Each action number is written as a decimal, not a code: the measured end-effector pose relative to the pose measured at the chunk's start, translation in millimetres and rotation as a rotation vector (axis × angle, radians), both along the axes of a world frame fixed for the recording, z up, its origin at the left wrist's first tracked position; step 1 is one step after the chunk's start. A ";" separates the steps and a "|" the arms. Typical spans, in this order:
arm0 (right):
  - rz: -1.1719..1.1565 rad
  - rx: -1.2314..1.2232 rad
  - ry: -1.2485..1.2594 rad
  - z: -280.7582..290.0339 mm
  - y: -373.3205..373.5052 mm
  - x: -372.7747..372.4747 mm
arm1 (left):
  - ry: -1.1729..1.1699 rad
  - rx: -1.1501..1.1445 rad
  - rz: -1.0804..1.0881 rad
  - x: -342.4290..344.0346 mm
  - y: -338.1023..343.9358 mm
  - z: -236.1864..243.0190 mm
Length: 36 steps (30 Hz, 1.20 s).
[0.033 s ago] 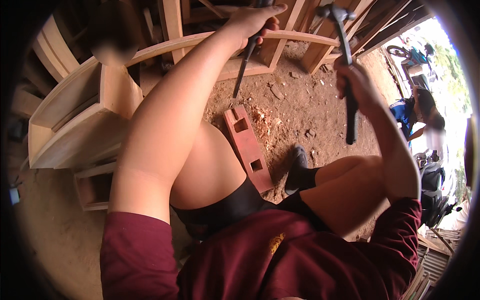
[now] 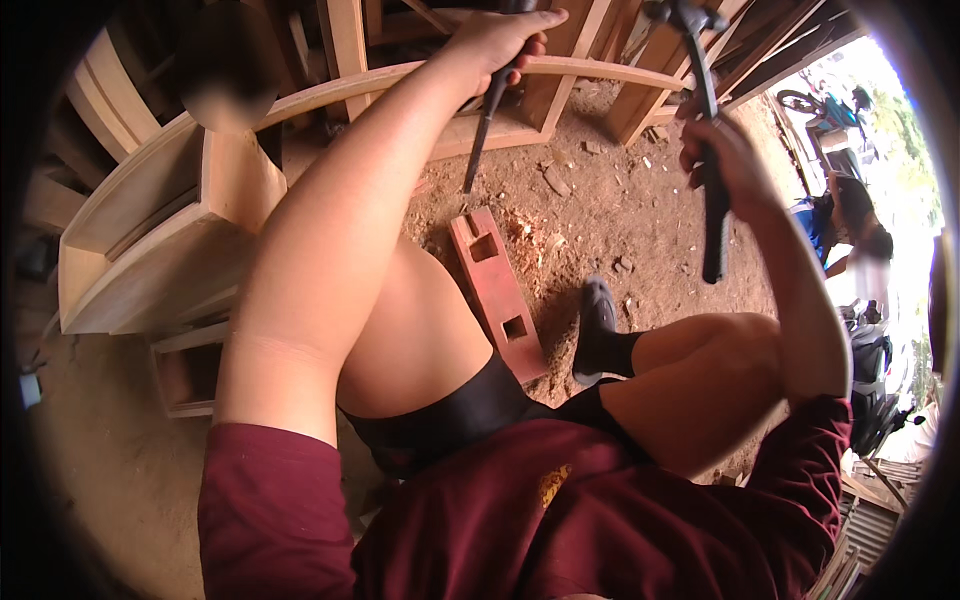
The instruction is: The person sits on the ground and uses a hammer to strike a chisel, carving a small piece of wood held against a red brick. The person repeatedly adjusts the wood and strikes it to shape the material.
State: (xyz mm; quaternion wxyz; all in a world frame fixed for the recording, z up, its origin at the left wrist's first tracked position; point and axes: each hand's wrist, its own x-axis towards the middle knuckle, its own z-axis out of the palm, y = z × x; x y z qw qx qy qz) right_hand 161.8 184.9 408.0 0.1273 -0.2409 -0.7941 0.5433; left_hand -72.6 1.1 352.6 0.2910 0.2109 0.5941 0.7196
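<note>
My left hand (image 2: 508, 52) is closed around the dark handle of a chisel (image 2: 484, 140). Its narrow blade slants down, and the tip hovers just past the far end of a reddish wooden block (image 2: 496, 290); whether it touches anything I cannot tell. Two square holes and a short slot are cut in the block, which lies on the ground beside my left thigh. Over to the right, my right hand (image 2: 728, 165) grips the black handle of a claw hammer (image 2: 704, 75). The hammer is raised, its metal head up near the top edge and away from the chisel.
Wood shavings (image 2: 535, 242) litter the dirt by the block. A curved pale wooden frame (image 2: 400, 76) spans the far side, with a boxy wooden piece (image 2: 150, 235) at left. My shoe (image 2: 598, 310) rests right of the block. Another person (image 2: 850, 225) and motorbikes (image 2: 868, 380) are far right.
My right hand and the hammer have shifted slightly to the right. The chisel in my left hand has moved a touch left.
</note>
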 end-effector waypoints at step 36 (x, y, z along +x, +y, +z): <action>0.037 -0.909 -0.645 -396.7 29.7 34.8 | -0.240 -0.096 0.341 36.3 41.8 -304.4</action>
